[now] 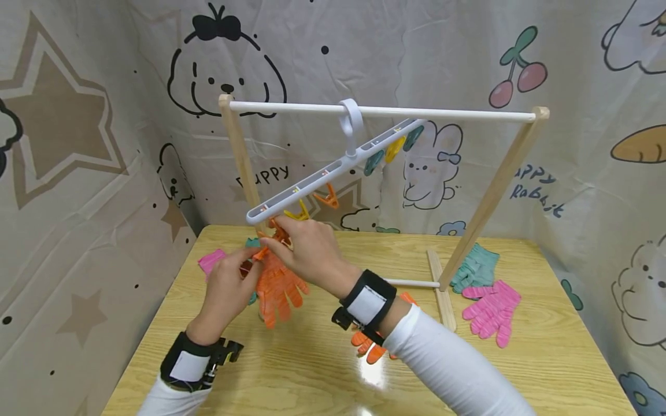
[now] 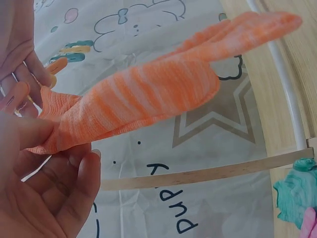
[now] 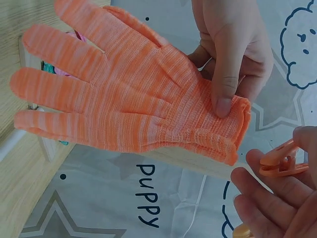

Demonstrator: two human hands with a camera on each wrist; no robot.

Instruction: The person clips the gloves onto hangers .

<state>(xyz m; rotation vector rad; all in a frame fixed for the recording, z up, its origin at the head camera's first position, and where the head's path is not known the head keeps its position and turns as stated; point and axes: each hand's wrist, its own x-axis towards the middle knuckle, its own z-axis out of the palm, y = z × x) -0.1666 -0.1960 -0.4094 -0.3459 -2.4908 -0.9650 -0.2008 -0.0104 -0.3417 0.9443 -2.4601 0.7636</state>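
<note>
My left hand (image 1: pixel 229 283) pinches the cuff of an orange striped knit glove (image 1: pixel 278 283), thumb on one side and fingers behind. The glove hangs below the near left end of a pale grey clip hanger (image 1: pixel 312 184), its fingers pointing down. In the right wrist view, my right hand (image 3: pixel 277 198) holds an orange clothespin (image 3: pixel 280 166) between thumb and fingers. The clothespin's jaws face the glove's cuff, close beside its edge. By its hook (image 1: pixel 351 124), the hanger hangs tilted from the rack's white rod (image 1: pixel 442 114).
Along the hanger are more clips, including a yellow clip (image 1: pixel 298 211) and an orange clip (image 1: pixel 328 197). Teal gloves (image 1: pixel 477 267) and a pink glove (image 1: pixel 491 309) lie by the rack's right wooden post (image 1: pixel 484 208). Another orange glove (image 1: pixel 370 345) lies under my right forearm.
</note>
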